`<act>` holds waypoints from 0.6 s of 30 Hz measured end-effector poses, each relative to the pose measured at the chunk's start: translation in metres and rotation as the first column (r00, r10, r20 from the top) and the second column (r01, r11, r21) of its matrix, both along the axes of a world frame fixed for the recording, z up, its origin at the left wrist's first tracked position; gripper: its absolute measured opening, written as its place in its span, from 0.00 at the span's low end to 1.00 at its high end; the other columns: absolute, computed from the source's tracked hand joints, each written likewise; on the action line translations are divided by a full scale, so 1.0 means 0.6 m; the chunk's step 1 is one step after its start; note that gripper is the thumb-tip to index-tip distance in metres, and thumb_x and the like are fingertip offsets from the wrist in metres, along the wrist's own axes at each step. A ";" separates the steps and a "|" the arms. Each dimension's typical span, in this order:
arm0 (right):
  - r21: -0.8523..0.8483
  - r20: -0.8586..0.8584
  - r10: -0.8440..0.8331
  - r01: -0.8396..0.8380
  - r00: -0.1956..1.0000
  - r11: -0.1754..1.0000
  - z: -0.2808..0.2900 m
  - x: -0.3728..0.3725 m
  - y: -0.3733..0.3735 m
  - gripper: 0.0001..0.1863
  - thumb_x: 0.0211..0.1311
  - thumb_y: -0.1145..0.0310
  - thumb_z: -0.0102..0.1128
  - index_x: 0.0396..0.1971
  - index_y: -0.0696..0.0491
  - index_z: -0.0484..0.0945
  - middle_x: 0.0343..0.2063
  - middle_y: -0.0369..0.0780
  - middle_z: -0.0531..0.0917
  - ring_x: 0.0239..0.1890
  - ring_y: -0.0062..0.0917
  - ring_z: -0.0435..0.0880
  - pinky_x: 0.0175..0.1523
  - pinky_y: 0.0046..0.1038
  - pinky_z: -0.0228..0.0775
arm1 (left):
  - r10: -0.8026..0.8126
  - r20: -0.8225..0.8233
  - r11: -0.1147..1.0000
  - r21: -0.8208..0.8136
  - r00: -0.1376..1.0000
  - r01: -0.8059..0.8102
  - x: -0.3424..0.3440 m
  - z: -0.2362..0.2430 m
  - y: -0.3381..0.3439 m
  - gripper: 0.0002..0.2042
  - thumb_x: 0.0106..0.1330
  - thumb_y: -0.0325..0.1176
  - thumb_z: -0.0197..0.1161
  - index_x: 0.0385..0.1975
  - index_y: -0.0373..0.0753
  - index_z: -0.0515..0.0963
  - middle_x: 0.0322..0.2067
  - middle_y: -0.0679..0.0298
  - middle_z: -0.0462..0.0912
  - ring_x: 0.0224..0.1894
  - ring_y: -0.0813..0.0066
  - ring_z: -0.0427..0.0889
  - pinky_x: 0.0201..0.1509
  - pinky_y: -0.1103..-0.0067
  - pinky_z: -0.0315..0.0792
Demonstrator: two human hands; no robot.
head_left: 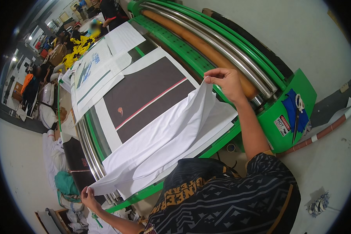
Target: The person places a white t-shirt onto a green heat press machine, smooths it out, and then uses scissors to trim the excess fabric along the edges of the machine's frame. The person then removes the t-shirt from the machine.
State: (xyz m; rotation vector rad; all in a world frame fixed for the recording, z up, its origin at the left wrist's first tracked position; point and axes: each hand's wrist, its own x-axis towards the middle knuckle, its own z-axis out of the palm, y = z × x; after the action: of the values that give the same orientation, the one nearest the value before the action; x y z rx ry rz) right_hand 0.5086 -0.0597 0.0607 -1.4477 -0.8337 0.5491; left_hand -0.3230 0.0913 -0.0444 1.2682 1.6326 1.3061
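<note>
A white fabric piece (163, 140) is stretched over the bed of a green roller press (292, 89). My right hand (226, 80) pinches its far corner near the rollers. My left hand (87, 194) pinches the opposite corner at the near edge of the bed. Under the fabric lies white paper carrying a dark printed panel (148, 93) with a thin red stripe. The fabric covers the panel's near end.
An orange roller (191, 39) and steel rollers (222, 43) run along the machine's far side. Scissors (296, 117) hang by a blue cloth on its end. More printed sheets (97, 70) lie further along. A hose (319, 134) crosses the floor. Cloth piles (66, 183) and people stand at left.
</note>
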 end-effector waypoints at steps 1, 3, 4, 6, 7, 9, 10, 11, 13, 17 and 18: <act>0.000 0.018 0.014 -0.014 1.000 1.000 -0.001 -0.001 0.001 0.11 0.64 0.78 0.81 0.45 0.61 0.94 0.39 0.42 0.95 0.43 0.22 0.92 0.55 0.26 0.85 | 0.011 0.018 1.000 0.005 1.000 -0.011 0.001 0.000 -0.003 0.11 0.77 0.24 0.71 0.54 0.29 0.83 0.45 0.62 0.86 0.46 0.76 0.86 0.54 0.78 0.85; 0.000 0.053 0.051 -0.051 0.997 0.999 -0.006 0.002 0.005 0.11 0.65 0.73 0.80 0.46 0.59 0.95 0.39 0.40 0.96 0.43 0.21 0.92 0.54 0.25 0.82 | -0.008 0.022 1.000 -0.012 1.000 0.008 -0.008 -0.006 0.006 0.11 0.78 0.24 0.71 0.55 0.30 0.84 0.46 0.62 0.86 0.48 0.75 0.86 0.57 0.77 0.85; -0.034 0.074 0.053 -0.051 0.996 0.998 -0.008 -0.004 0.011 0.12 0.65 0.72 0.79 0.46 0.59 0.95 0.39 0.40 0.96 0.43 0.21 0.92 0.54 0.25 0.82 | 0.006 0.020 1.000 -0.022 1.000 -0.006 -0.015 -0.003 -0.008 0.11 0.78 0.25 0.70 0.56 0.30 0.84 0.47 0.62 0.86 0.49 0.74 0.86 0.58 0.76 0.85; -0.087 0.114 0.104 -0.095 0.988 0.992 0.000 -0.018 0.020 0.12 0.66 0.71 0.79 0.47 0.59 0.95 0.39 0.40 0.96 0.42 0.22 0.92 0.53 0.26 0.82 | 0.038 0.029 0.999 -0.001 0.999 -0.038 -0.030 -0.012 -0.020 0.11 0.78 0.25 0.68 0.56 0.32 0.85 0.48 0.63 0.87 0.49 0.75 0.87 0.56 0.75 0.86; -0.148 0.162 0.080 -0.056 0.984 0.987 0.013 -0.032 0.022 0.13 0.65 0.70 0.78 0.46 0.59 0.95 0.39 0.40 0.95 0.43 0.23 0.92 0.54 0.27 0.82 | 0.063 -0.010 0.998 -0.011 0.998 -0.063 0.006 0.007 -0.024 0.13 0.77 0.24 0.68 0.58 0.32 0.86 0.47 0.62 0.88 0.48 0.75 0.87 0.55 0.75 0.85; -0.185 0.237 0.034 0.011 0.971 0.983 0.011 -0.022 0.000 0.11 0.67 0.71 0.77 0.45 0.59 0.94 0.40 0.41 0.95 0.44 0.25 0.91 0.56 0.29 0.81 | 0.005 -0.070 0.999 0.043 0.998 -0.002 0.072 0.021 -0.004 0.14 0.75 0.23 0.69 0.58 0.32 0.88 0.39 0.64 0.88 0.41 0.77 0.88 0.52 0.77 0.86; -0.200 0.233 0.041 0.006 0.972 0.980 -0.011 -0.002 -0.005 0.12 0.68 0.73 0.78 0.48 0.59 0.93 0.42 0.39 0.93 0.47 0.24 0.90 0.59 0.28 0.81 | 0.051 -0.131 0.997 0.072 0.990 -0.042 0.102 0.036 -0.002 0.15 0.74 0.22 0.69 0.59 0.32 0.88 0.35 0.65 0.88 0.37 0.78 0.88 0.48 0.78 0.86; -0.165 0.216 0.022 0.014 0.976 0.986 -0.035 0.024 -0.006 0.13 0.69 0.73 0.78 0.51 0.60 0.91 0.45 0.39 0.92 0.49 0.25 0.90 0.60 0.28 0.81 | 0.018 -0.019 0.990 0.144 1.000 -0.015 0.116 0.038 0.006 0.16 0.72 0.20 0.69 0.59 0.32 0.88 0.35 0.65 0.87 0.38 0.78 0.89 0.46 0.78 0.87; -0.123 0.173 0.038 -0.016 0.984 0.992 -0.053 0.026 0.000 0.12 0.72 0.76 0.76 0.53 0.61 0.89 0.46 0.39 0.91 0.50 0.24 0.89 0.61 0.26 0.81 | 0.020 0.015 0.986 0.167 1.000 -0.022 0.131 0.042 0.006 0.18 0.70 0.18 0.72 0.59 0.29 0.86 0.40 0.62 0.90 0.39 0.75 0.90 0.50 0.75 0.90; -0.042 0.100 0.073 -0.069 0.992 0.997 -0.088 0.042 0.019 0.12 0.73 0.77 0.75 0.53 0.64 0.88 0.45 0.41 0.91 0.50 0.26 0.89 0.61 0.27 0.80 | 0.055 0.098 0.989 0.131 0.994 -0.068 0.155 0.050 -0.012 0.14 0.69 0.18 0.75 0.54 0.28 0.85 0.40 0.58 0.92 0.40 0.74 0.92 0.49 0.76 0.89; -0.032 0.092 0.081 -0.078 0.992 0.996 -0.094 0.046 0.023 0.12 0.73 0.77 0.75 0.52 0.64 0.88 0.45 0.41 0.91 0.50 0.25 0.89 0.61 0.27 0.80 | 0.068 0.077 0.988 0.133 0.995 -0.077 0.158 0.049 -0.017 0.13 0.69 0.19 0.76 0.52 0.28 0.86 0.38 0.59 0.92 0.39 0.75 0.92 0.48 0.77 0.89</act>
State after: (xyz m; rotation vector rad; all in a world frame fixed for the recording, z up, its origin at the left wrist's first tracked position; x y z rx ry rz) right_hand 0.5361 -0.0462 0.0041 -1.4802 -0.9644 0.5586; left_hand -0.2281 0.0809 -0.0149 1.2356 1.5749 1.5127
